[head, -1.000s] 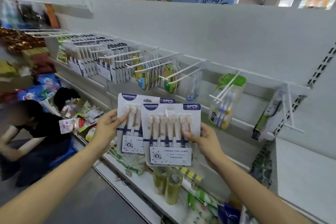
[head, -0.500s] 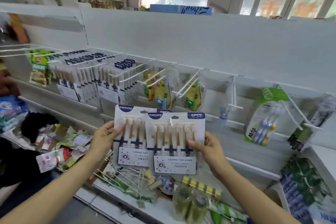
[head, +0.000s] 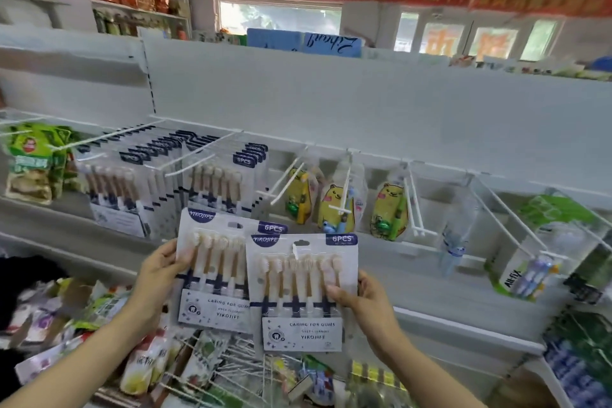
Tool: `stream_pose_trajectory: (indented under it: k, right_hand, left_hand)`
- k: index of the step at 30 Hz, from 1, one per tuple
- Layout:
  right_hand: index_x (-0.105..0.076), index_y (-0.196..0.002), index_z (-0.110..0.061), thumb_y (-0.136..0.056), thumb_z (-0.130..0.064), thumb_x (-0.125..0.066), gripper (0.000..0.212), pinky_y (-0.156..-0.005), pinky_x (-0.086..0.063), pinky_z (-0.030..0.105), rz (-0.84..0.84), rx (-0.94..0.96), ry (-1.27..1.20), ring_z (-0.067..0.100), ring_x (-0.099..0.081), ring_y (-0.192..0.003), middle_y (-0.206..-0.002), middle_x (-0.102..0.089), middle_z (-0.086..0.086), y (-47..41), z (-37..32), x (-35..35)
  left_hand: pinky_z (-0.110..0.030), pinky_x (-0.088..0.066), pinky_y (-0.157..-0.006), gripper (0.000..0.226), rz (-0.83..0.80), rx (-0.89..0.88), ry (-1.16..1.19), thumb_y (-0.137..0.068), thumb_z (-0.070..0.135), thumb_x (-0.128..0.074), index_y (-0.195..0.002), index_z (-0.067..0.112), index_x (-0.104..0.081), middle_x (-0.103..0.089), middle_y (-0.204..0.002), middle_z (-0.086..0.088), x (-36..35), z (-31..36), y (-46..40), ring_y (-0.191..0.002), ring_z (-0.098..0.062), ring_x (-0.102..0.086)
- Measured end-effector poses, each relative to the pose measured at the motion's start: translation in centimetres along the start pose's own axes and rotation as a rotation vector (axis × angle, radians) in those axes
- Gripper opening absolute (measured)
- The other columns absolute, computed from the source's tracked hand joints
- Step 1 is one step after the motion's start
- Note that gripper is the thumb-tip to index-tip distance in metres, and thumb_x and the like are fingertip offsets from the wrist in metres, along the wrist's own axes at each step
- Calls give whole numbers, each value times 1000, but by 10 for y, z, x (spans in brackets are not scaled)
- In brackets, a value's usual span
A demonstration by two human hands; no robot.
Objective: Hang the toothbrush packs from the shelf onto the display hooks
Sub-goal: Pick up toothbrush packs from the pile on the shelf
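Both packs have risen toward the hook row over the last second, and the view has tilted up with them, so the white back panel and the hooks now fill the space above the hands. Left hand (head: pixel 159 278) grips the left edge of the rear toothbrush pack (head: pixel 212 272), thumb across its front; right hand (head: pixel 364 301) pinches the lower right edge of the front toothbrush pack (head: pixel 303 288), which overlaps the rear one. Each pack stands upright, long axis vertical, its hang slot at the top edge.

Hooks loaded with matching packs (head: pixel 212 175) lie up and to the left, just above the left hand and nearer it than the right. A bare display hook (head: pixel 286 180) juts out directly above the two packs, its tip pointing down toward them. Judging by this, the coming move is a lift so a slot meets a hook tip, then a push along the prong toward the panel; the rear pack's slot sits closer to those hooks.
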State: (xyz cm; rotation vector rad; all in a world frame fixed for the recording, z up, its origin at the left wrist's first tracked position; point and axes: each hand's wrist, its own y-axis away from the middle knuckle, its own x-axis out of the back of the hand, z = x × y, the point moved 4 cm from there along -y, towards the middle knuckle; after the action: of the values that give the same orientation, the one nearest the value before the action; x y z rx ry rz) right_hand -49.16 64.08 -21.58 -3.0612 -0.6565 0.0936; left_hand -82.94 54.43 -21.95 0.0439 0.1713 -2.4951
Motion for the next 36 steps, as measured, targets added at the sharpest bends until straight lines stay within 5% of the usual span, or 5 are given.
stream_pose_trajectory:
  k: [3,8,20,29,36]
  right_hand:
    - [-67,-111,-11,-86,-1,-70,27,-77,-59,29,10,5,12,21,-74,-95,-102,-78,5,-15,1,-12]
    - [-69,-111,-9,-85,-1,-71,26,-87,-58,39,40,42,42,25,-73,-100,-104,-77,7,-28,-2,-33]
    - [-68,-111,-7,-85,1,-71,27,-77,-58,29,190,71,30,23,-74,-96,-101,-78,7,-29,-14,-98]
    - [-69,-108,-7,-83,3,-70,26,-78,-59,29,279,116,-7,23,-74,-96,-102,-77,9,-19,-15,-144]
    - [-69,-107,-4,-80,6,-70,28,-73,-58,24,324,133,-10,23,-74,-94,-100,-78,10,-5,-16,-156]
  left_hand:
    - [-27,-61,-67,24,17,-8,12,-95,3,-56,-110,19,-66,-77,-95,0,8,-3,-15,-81,-13,-73]
    - [-42,-52,-80,25,14,-7,43,-95,5,-56,-104,25,-67,-76,-97,-2,22,-1,-39,-91,-25,-67]
    - [-36,-50,-83,26,-121,-3,75,-95,7,-57,-102,30,-64,-77,-89,15,70,7,-104,-98,-16,-65]
    - [-58,-43,-105,32,-188,-60,57,-94,16,-62,-125,20,-64,-69,-123,-7,109,16,-136,-119,-29,-62]
    - [-33,-58,-85,23,-257,-97,103,-94,5,-57,-111,18,-66,-72,-113,-7,109,24,-127,-101,-19,-70]
